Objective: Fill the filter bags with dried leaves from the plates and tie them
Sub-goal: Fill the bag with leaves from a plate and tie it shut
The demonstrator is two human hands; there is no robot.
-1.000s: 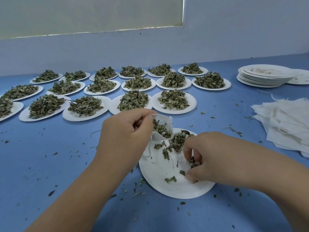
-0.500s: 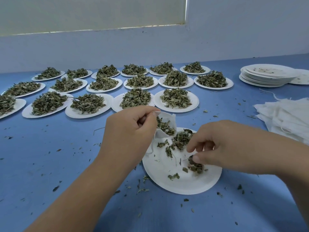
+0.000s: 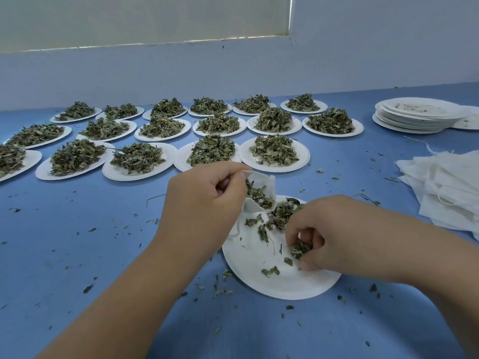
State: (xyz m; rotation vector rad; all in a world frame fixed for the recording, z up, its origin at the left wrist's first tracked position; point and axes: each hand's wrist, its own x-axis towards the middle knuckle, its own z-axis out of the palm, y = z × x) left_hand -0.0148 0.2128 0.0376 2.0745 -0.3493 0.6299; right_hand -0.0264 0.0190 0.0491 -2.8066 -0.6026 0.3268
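My left hand (image 3: 207, 200) pinches the rim of a white filter bag (image 3: 259, 193), holding its mouth wide over the far edge of a white paper plate (image 3: 274, 286). Dried leaves show inside the bag. On the plate lie a small heap of dried leaves (image 3: 281, 216) and some loose bits. My right hand (image 3: 334, 237) rests on the plate's right side, its curled fingers pinching a tuft of leaves (image 3: 299, 248).
Several paper plates heaped with dried leaves (image 3: 274, 154) fill the back of the blue table (image 3: 77, 242). A stack of used plates (image 3: 412, 117) sits at the far right, a pile of white filter bags (image 3: 445, 187) nearer. Leaf crumbs litter the table.
My right hand has stayed on the plate's right side and gathered a fresh tuft of leaves between its fingers. My left hand keeps holding the bag.
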